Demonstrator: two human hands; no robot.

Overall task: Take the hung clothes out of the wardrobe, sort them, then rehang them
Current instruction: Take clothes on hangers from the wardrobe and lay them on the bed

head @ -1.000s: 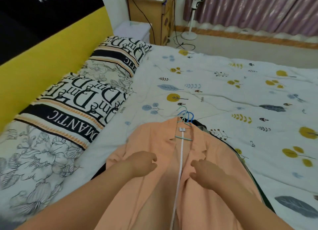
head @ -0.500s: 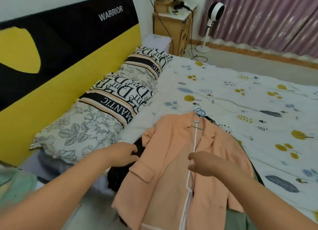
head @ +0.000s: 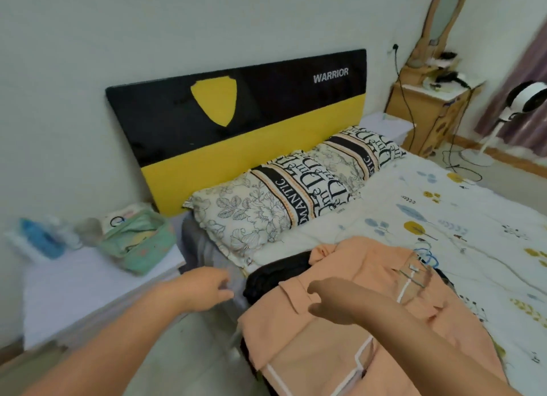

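Peach jacket on bed — right hand above it, left hand beside; both loosely curled, empty.

From where I'm watching, the only really clean text is "WARRIOR" in white caps on the black upper part of the headboard, top right corner. The near pillow has "MANTIC" in white on a black stripe, first letters cut off, plus big ornate "D"s beside it. The far pillow repeats that print, but I can't read it properly.
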